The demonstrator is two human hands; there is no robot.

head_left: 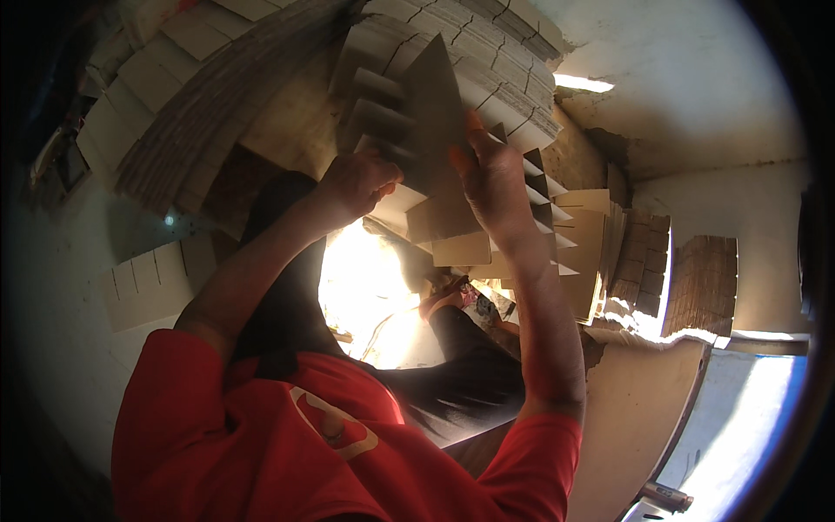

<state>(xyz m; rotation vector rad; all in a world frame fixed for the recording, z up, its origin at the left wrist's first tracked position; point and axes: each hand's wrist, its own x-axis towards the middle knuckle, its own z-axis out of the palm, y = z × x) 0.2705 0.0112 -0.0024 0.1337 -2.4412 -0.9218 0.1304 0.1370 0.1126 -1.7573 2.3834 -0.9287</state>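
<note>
Ahead of my body is a partly assembled cardboard divider [380,122], with several upright slats standing out to the left and right. A long flat cardboard panel [435,113] crosses its middle and rises to a pointed corner. My left hand [358,184] is closed in a fist-like pinch at the near left slats. On the other side, my right hand [497,187] grips the right edge of the panel, thumb on its near face and fingers behind. The slots where the pieces meet are mostly hidden by the hands and in shadow.
Long rows of stacked slotted cardboard [217,104] lie at the far left, with another stack [470,52] beyond the divider. More cardboard bundles [639,265] stand against the right wall. A slotted sheet [148,283] lies at left. Bright sunlight glares between my legs.
</note>
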